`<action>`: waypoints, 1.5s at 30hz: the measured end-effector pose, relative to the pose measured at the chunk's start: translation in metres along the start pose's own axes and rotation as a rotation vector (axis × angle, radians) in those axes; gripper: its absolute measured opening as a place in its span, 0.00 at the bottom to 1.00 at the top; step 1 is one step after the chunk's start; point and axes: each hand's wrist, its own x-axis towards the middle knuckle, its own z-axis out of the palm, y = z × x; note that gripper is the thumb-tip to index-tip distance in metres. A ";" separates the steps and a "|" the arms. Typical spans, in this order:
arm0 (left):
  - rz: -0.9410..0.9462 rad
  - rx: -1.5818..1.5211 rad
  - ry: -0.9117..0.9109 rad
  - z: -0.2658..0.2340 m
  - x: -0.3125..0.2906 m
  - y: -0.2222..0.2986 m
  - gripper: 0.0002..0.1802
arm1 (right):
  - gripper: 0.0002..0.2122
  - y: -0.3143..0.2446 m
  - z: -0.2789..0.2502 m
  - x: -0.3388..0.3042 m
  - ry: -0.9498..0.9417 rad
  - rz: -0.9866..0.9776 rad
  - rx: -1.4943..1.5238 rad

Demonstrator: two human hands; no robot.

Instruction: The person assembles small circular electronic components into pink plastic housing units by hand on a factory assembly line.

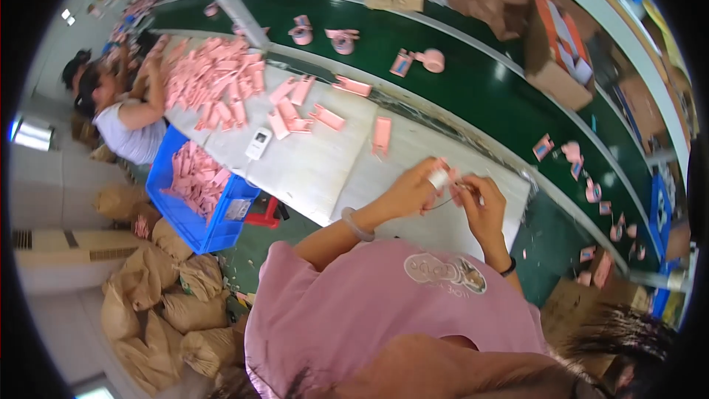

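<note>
Evidently the part [455,176] is a small pink shell, probably light, stiff and smooth plastic; from where I stand, thin edges look the likeliest point of damage. Recommended hold: fingertips on the side walls, light pressure, clear of the thin wire [442,205] that hangs beneath it.

Position: the part is raised above the near edge of the bench [332,174], between the two hands, tilted.

Left hand [413,191]: fingers closed on the part's left side, with a white piece [439,179] showing at the fingertips. Right hand [484,203]: fingers bent, narrow, at the part's right end; I cannot tell whether they pinch the shell or the wire.

Nearest loose piece: a pink shell [381,137] lying beyond the left hand.
</note>
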 end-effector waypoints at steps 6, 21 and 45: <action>0.189 -0.044 0.108 0.012 -0.002 0.014 0.11 | 0.10 -0.014 0.002 0.010 0.081 -0.206 0.045; 0.248 0.131 -0.027 0.021 -0.015 0.016 0.30 | 0.10 -0.018 0.001 0.007 0.144 -0.344 0.015; 0.321 0.045 -0.096 0.026 -0.018 0.017 0.19 | 0.14 -0.013 0.004 0.008 0.187 -0.386 0.029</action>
